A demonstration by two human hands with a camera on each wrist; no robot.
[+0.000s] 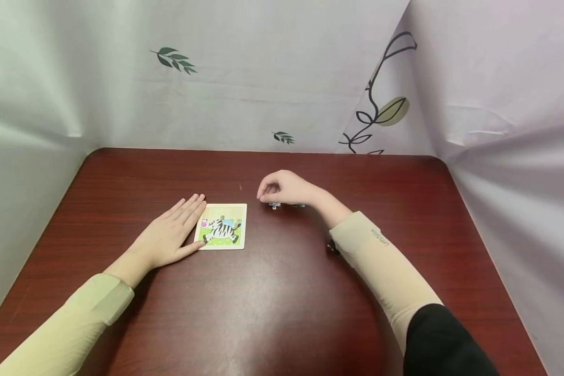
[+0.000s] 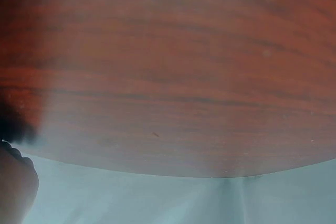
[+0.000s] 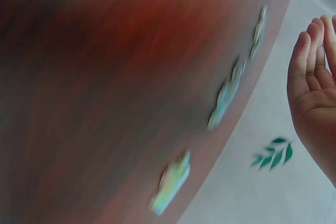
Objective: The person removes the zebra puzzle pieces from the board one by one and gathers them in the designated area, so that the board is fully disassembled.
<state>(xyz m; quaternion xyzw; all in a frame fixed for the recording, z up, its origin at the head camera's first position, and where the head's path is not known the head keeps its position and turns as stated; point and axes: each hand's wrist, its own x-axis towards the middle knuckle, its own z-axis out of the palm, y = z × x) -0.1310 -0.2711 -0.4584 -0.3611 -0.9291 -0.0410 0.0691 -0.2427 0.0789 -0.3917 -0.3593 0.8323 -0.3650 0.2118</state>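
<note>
A square zebra picture puzzle (image 1: 222, 210) with a pale frame lies flat on the brown table. My left hand (image 1: 171, 235) rests flat at its left side, fingers straight, with fingertips and thumb touching the frame edge. My right hand (image 1: 286, 188) is just right of the puzzle, fingers loosely bent, above small blue-and-white puzzle pieces (image 1: 274, 206) that it partly hides. In the right wrist view, the right hand (image 3: 317, 82) shows bent fingers and nothing visible in them. Blurred loose puzzle pieces (image 3: 227, 95) lie on the table there. Only a dark bit of the left hand (image 2: 18, 182) shows in the left wrist view.
A small dark object (image 1: 332, 246) lies half hidden by the right sleeve (image 1: 366, 237). Pale curtains (image 1: 263, 78) with leaf prints stand along the back and both sides of the table (image 1: 263, 313).
</note>
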